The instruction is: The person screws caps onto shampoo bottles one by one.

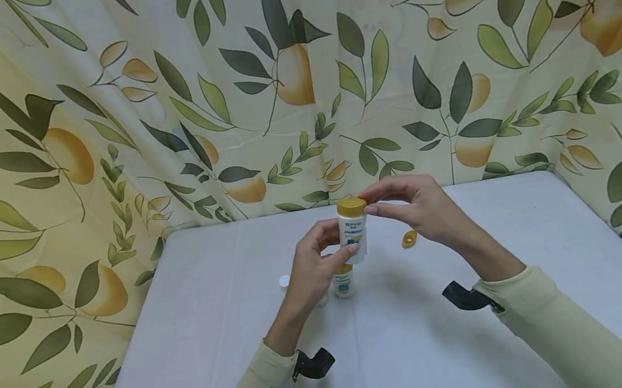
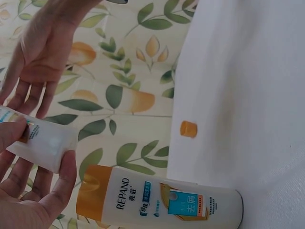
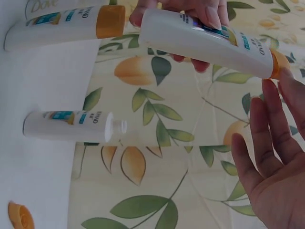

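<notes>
My left hand point(image 1: 316, 259) grips a white REPAND shampoo bottle point(image 1: 354, 234) above the table, thumb across its front label. The bottle stands nearly upright and wears an orange-yellow cap point(image 1: 351, 207). At that cap, my right hand point(image 1: 415, 206) pinches with thumb and index finger; its other fingers extend loosely in the right wrist view. In that view a capless white bottle point(image 3: 71, 125) with a bare neck stands on the table. A loose orange cap point(image 1: 409, 239) lies on the tabletop to the right.
Below the held bottle stands another REPAND bottle point(image 1: 344, 283) with its orange cap on. A white-capped bottle point(image 1: 284, 281) is partly hidden behind my left hand; a Dove label point(image 3: 43, 5) shows in the right wrist view. The white table point(image 1: 403, 352) meets a leaf-patterned curtain point(image 1: 394, 111).
</notes>
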`<action>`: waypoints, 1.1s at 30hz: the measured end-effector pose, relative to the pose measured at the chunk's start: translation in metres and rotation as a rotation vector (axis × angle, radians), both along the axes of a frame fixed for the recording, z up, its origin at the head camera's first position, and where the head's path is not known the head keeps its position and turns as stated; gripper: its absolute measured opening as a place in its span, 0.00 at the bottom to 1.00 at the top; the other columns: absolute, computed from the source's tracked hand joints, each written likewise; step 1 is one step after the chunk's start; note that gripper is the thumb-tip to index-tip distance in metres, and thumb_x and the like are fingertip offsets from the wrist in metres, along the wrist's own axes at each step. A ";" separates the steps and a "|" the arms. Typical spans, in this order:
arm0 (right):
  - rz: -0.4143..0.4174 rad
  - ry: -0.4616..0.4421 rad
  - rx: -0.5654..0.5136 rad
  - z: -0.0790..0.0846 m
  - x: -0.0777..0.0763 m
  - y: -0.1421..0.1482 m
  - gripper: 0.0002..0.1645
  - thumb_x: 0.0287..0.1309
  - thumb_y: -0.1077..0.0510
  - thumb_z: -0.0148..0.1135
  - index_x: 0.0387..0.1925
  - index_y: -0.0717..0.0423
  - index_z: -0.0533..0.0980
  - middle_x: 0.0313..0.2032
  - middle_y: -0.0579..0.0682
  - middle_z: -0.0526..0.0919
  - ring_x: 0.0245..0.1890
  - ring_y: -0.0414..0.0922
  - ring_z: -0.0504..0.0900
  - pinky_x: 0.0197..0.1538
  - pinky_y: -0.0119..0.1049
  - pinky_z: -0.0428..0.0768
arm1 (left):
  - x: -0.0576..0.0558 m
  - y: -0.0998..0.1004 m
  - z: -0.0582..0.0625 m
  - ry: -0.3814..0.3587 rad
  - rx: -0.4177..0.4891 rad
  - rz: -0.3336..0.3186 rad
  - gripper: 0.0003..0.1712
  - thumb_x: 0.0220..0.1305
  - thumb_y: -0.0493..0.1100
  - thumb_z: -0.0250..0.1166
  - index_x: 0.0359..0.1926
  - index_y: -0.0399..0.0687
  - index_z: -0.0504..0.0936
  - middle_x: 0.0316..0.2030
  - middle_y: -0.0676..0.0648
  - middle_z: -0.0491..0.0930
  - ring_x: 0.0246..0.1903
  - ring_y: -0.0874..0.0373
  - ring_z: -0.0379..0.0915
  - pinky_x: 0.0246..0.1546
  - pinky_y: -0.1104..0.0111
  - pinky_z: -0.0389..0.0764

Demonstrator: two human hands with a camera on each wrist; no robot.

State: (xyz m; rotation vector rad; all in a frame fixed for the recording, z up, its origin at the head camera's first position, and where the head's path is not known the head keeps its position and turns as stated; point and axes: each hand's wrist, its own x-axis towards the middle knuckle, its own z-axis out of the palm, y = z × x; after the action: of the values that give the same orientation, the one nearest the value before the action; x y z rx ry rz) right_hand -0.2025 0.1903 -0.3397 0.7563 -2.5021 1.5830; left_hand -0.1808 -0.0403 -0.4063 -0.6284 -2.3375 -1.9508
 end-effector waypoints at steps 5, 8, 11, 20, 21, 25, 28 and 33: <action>-0.002 0.021 -0.005 0.000 0.001 0.000 0.14 0.63 0.59 0.70 0.50 0.53 0.84 0.49 0.48 0.86 0.55 0.44 0.82 0.68 0.56 0.74 | 0.000 0.000 0.000 0.001 0.010 -0.004 0.25 0.64 0.41 0.72 0.62 0.52 0.77 0.56 0.52 0.80 0.54 0.56 0.78 0.60 0.55 0.78; 0.000 0.024 -0.009 0.000 0.000 -0.001 0.15 0.63 0.59 0.70 0.51 0.53 0.84 0.49 0.48 0.86 0.54 0.43 0.82 0.67 0.54 0.75 | 0.000 0.000 0.000 0.009 0.009 -0.014 0.26 0.65 0.41 0.72 0.62 0.51 0.77 0.57 0.51 0.80 0.54 0.55 0.78 0.62 0.55 0.78; 0.010 0.018 -0.016 0.000 -0.001 -0.001 0.17 0.62 0.59 0.71 0.53 0.54 0.83 0.51 0.48 0.85 0.53 0.43 0.82 0.65 0.53 0.76 | 0.000 0.001 -0.001 0.019 0.007 -0.022 0.26 0.65 0.40 0.71 0.63 0.50 0.76 0.57 0.50 0.80 0.54 0.55 0.78 0.62 0.54 0.78; 0.057 0.007 -0.006 -0.002 -0.002 -0.003 0.26 0.64 0.59 0.69 0.63 0.55 0.78 0.56 0.50 0.84 0.57 0.48 0.82 0.66 0.56 0.76 | 0.001 0.002 0.000 -0.010 0.019 -0.041 0.27 0.65 0.39 0.71 0.64 0.50 0.76 0.57 0.49 0.80 0.54 0.54 0.78 0.52 0.61 0.85; 0.060 0.007 -0.005 -0.001 -0.002 -0.004 0.26 0.64 0.59 0.69 0.63 0.56 0.78 0.56 0.51 0.84 0.58 0.48 0.82 0.66 0.56 0.75 | 0.001 0.002 -0.001 -0.016 0.020 -0.041 0.27 0.65 0.39 0.71 0.64 0.50 0.75 0.57 0.49 0.80 0.54 0.53 0.78 0.52 0.62 0.85; 0.058 0.006 -0.007 -0.001 -0.001 -0.005 0.26 0.63 0.59 0.70 0.62 0.55 0.78 0.56 0.51 0.84 0.58 0.48 0.81 0.66 0.56 0.75 | 0.002 0.003 -0.001 -0.031 0.027 -0.049 0.28 0.65 0.38 0.71 0.64 0.51 0.75 0.57 0.49 0.79 0.54 0.53 0.77 0.50 0.64 0.86; 0.054 0.008 -0.016 -0.002 -0.002 -0.006 0.26 0.62 0.60 0.71 0.61 0.55 0.79 0.55 0.50 0.84 0.56 0.47 0.81 0.66 0.56 0.75 | 0.002 0.004 -0.001 -0.026 0.033 -0.058 0.28 0.65 0.38 0.71 0.64 0.50 0.75 0.57 0.48 0.79 0.54 0.52 0.77 0.49 0.64 0.86; 0.051 0.026 -0.018 -0.003 -0.001 -0.009 0.25 0.61 0.60 0.72 0.60 0.56 0.79 0.52 0.49 0.84 0.54 0.46 0.81 0.66 0.52 0.75 | 0.002 0.004 -0.001 -0.014 0.039 -0.073 0.27 0.66 0.37 0.70 0.64 0.49 0.75 0.57 0.47 0.79 0.54 0.51 0.77 0.48 0.65 0.86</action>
State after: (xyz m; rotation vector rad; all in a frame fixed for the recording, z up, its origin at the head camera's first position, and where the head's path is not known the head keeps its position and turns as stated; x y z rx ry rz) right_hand -0.2039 0.1817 -0.3424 0.8398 -2.4661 1.5982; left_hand -0.1783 -0.0359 -0.4072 -0.7098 -2.3096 -2.0320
